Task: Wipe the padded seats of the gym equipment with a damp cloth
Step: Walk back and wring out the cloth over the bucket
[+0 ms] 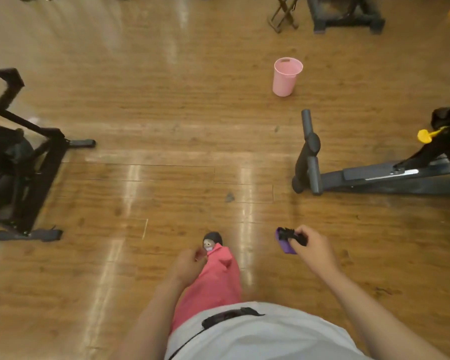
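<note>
My right hand is held out low over the wooden floor and grips a small purple cloth bunched with something black. My left hand hangs beside my red trouser leg, fingers loosely curled and holding nothing. An exercise bike's base lies ahead on the right, with a dark padded part at the frame's right edge. Another black machine stands on the left. Both hands are well away from the machines.
A pink plastic bin stands on the floor ahead, slightly right. A yellow knob sticks out of the right bike. A folding stool and another dark frame stand at the far back right. Wooden floor stretches between the machines.
</note>
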A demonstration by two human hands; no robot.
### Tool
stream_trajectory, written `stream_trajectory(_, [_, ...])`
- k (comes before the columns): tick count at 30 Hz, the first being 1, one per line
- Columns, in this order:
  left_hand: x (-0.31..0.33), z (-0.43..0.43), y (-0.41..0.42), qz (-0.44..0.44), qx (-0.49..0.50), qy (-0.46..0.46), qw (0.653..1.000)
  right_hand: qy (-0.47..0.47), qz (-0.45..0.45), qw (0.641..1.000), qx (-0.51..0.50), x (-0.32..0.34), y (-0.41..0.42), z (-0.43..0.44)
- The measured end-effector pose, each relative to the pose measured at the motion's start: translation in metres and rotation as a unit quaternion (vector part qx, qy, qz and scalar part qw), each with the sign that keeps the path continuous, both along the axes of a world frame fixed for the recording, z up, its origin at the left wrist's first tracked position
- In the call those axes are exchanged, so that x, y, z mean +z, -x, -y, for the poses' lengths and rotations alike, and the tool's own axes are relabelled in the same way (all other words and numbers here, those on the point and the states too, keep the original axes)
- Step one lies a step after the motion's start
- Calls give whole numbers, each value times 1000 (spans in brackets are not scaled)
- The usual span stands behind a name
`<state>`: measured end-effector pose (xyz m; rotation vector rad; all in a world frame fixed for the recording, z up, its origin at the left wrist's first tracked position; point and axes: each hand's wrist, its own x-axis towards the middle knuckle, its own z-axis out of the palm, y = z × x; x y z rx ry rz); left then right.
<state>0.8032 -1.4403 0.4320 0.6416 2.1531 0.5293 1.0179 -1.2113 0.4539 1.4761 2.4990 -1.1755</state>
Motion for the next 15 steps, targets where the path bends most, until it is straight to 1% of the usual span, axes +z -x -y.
stream_trajectory(3, [4,-45,93,-27,-29,8,999,13,-10,999,-34,-2,72,-33])
stream_trajectory(8, [26,-119,237,-74,-41,28,996,23,-76,991,-107,20,179,-94])
stream_trajectory(11, [32,-170,293,-101,-49,40,993,18,-87,987,-131,22,223,-136])
stream_trajectory(15, [14,-246,335,-71,-56,38,995,18,-66,991,-119,11,276,-202])
